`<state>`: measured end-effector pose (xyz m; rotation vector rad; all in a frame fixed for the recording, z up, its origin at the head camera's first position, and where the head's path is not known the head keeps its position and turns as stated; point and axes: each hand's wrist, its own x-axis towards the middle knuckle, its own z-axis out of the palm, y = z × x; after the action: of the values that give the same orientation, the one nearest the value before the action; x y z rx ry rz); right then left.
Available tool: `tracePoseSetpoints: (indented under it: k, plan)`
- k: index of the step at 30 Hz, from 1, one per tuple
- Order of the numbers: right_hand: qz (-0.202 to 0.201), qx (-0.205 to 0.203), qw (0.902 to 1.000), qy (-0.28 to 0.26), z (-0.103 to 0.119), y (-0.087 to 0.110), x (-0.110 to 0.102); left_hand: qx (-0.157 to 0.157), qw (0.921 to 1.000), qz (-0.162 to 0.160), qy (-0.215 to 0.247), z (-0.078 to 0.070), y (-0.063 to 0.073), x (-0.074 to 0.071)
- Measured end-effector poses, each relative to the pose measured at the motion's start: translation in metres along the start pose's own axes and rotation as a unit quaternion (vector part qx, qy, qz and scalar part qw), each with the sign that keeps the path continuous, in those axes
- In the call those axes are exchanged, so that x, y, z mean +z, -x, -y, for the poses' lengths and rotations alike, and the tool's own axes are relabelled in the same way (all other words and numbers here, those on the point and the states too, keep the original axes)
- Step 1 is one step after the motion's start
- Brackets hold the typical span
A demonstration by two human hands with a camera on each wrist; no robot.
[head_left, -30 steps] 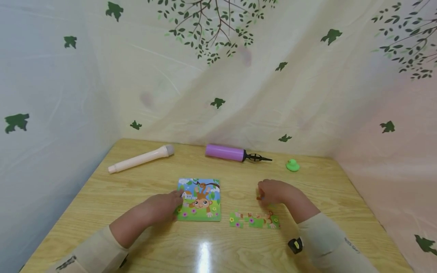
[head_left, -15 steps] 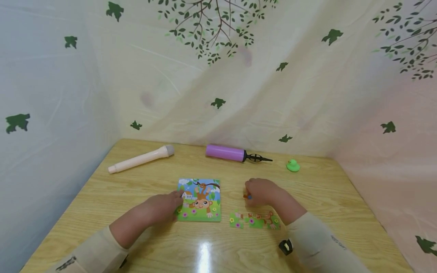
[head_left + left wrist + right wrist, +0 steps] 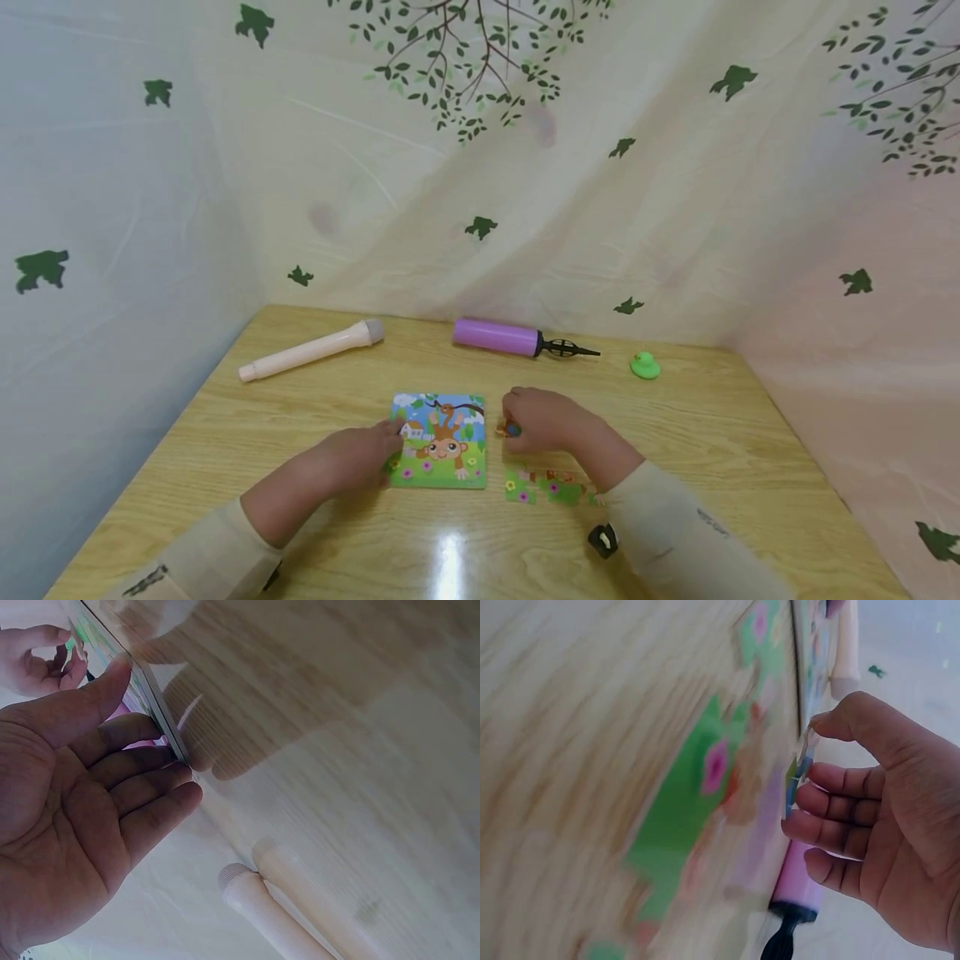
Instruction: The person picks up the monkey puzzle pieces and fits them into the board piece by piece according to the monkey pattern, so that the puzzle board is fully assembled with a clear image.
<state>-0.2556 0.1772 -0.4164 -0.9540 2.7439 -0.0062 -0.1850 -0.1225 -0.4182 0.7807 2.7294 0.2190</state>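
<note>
Against the monkey board (image 3: 440,442), the left hand (image 3: 358,458) rests relaxed; the right hand (image 3: 546,422) pinches a puzzle piece (image 3: 512,429)

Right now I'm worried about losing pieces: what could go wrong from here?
The right hand pinches a small, flat, multicoloured puzzle piece in its fingertips, so it might slip. In the head view, the right beige fabric sleeve overlaps the green-and-brown flowered puzzle pieces, so it could drag them askew.

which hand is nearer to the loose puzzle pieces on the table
Right. The right hand is just beyond the loose puzzle pieces, pinching another piece; the left hand is farther off to their left, at the monkey picture's left edge.
</note>
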Motion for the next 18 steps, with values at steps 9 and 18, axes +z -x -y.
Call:
tracePoseSetpoints:
  k: [9, 18]
  plan:
    - [-0.017, -0.053, 0.9970, 0.053, 0.033, -0.027, -0.005, 0.001, 1.0000, 0.004, -0.003, -0.001, 0.001, -0.001]
    - [0.002, -0.055, 0.9949, 0.084, 0.058, -0.046, 0.001, 0.002, 1.0000, 0.003, -0.007, -0.001, 0.001, 0.000]
